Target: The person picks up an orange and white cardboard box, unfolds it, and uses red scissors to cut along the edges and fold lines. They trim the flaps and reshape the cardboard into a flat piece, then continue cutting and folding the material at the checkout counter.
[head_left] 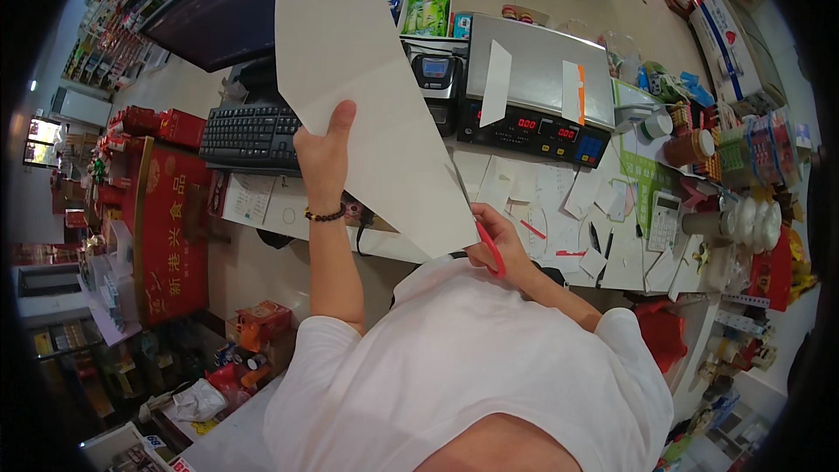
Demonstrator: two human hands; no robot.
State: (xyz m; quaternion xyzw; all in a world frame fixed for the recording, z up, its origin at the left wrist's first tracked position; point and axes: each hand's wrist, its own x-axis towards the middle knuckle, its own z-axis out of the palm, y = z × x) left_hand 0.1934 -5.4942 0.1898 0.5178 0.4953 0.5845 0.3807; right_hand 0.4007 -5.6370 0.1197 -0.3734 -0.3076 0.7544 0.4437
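Note:
A long sheet of white cardboard [350,44] stretches from the top of the view down to my chest, its lower end cut at a slant. My left hand [328,149] grips the sheet by its left edge, thumb on top and the other fingers hidden beneath. Red-handled scissors [492,249] are in my right hand [501,240], close to my body at the sheet's lower right corner. Their blades lie along the right edge of the cardboard. Two cut white pieces, a slanted strip [496,83] and an orange-edged strip [572,92], rest on the weighing scale [537,70].
Paper scraps [524,183], pens and a calculator [665,220] lie on the counter to the right. Left of the sheet are a keyboard [249,138] and a monitor [218,13]. A card terminal [434,79] stands beside the scale. Jars [690,147] line the right end.

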